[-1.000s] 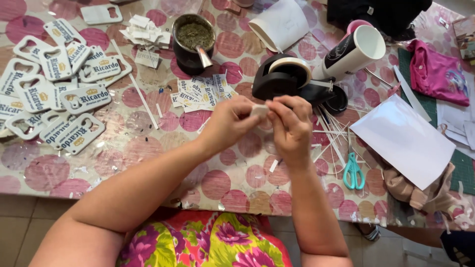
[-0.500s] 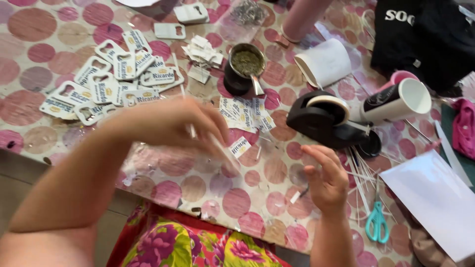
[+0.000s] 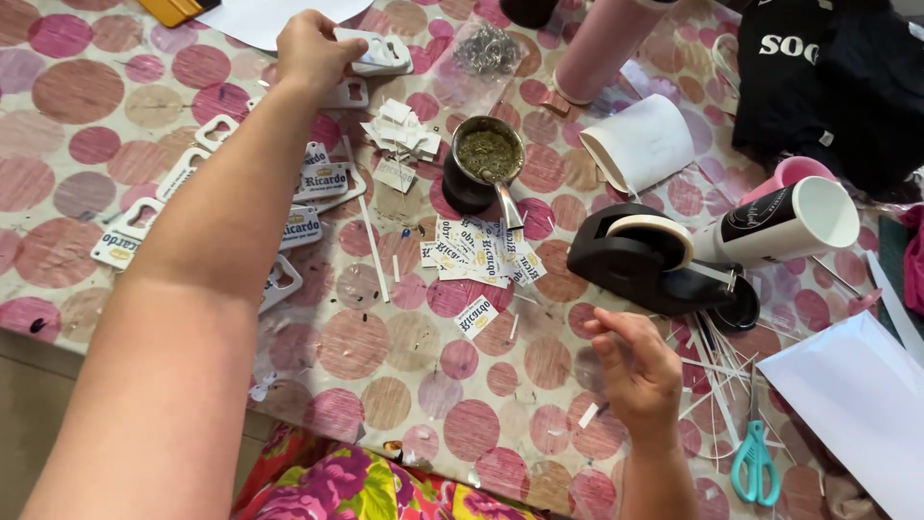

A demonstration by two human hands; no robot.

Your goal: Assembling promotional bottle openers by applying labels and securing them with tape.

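A white bottle-opener-shaped cutout (image 3: 377,53) lies at about 11 o'clock on the pink-dotted tablecloth (image 3: 385,366), with the left hand (image 3: 310,50) stretched far out and its fingers closed on the cutout's near edge. The right hand (image 3: 635,371) hovers at about 4 o'clock, fingers loosely curled and holding nothing, just below the black tape dispenser (image 3: 643,255) and left of the teal scissors (image 3: 756,467).

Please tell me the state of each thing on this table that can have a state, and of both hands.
left hand: closed on a white opener blank
right hand: open, holding nothing, above the table
dark cup: upright, filled with green herb
black-and-white cup: lying on its side
teal scissors: closed, flat
tape dispenser: upright, loaded with tape
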